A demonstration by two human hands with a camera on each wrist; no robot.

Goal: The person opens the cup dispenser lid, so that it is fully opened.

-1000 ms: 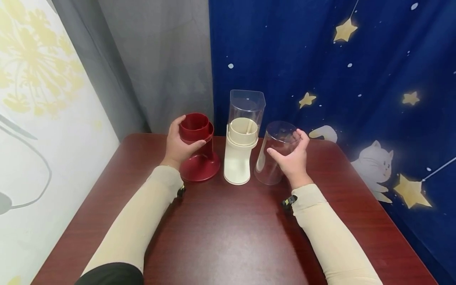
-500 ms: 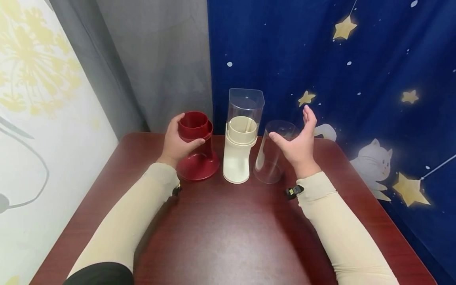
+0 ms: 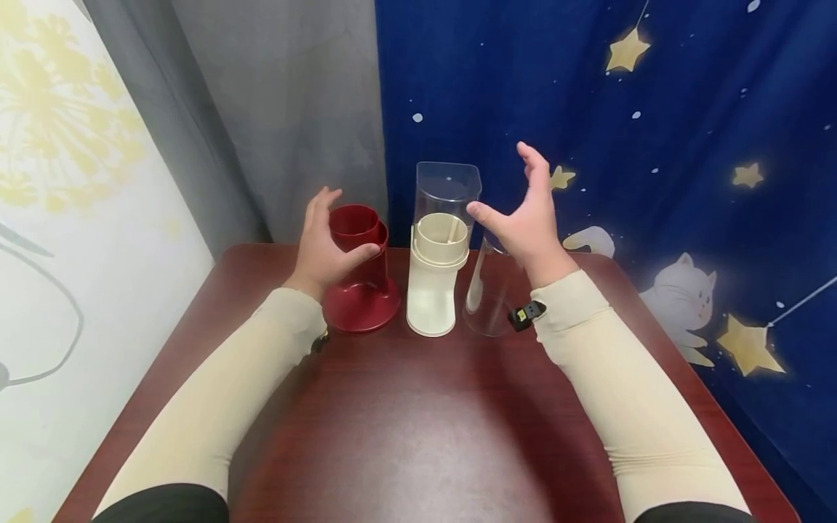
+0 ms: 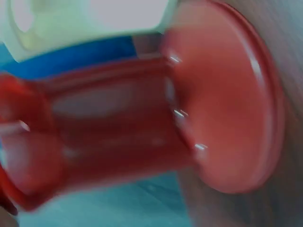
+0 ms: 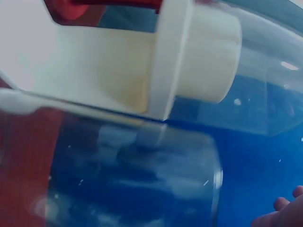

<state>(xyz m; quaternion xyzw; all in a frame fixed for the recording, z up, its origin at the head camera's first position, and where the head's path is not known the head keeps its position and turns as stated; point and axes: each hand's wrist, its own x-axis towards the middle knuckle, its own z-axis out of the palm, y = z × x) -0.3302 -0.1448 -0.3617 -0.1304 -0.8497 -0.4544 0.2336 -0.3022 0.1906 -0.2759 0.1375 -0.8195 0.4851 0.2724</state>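
Note:
In the head view, my left hand (image 3: 320,250) is beside the upper part of a red plastic stand (image 3: 362,309) with a round base and a ring-shaped cup on top. Its fingers and thumb are spread around the cup's left and near side, gripping nothing. My right hand (image 3: 528,221) is raised with thumb and fingers apart, over a clear open cylinder (image 3: 490,301) that it partly hides. Between them stands a cream stand (image 3: 431,301) with a round collar, and a clear squared sleeve (image 3: 447,181) rises behind that collar. The right wrist view shows the clear cylinder (image 5: 142,179) close beside the cream stand (image 5: 104,68).
All these pieces stand near the far edge of a reddish-brown table (image 3: 405,428). Behind it hang a grey curtain (image 3: 288,109) and a blue curtain (image 3: 523,65) with stars and a cat. A patterned white wall (image 3: 72,290) is at the left.
My right hand has let go of the clear cylinder and risen, moving left towards the cream stand. My left hand's fingers have loosened and lifted from the red cup's rim.

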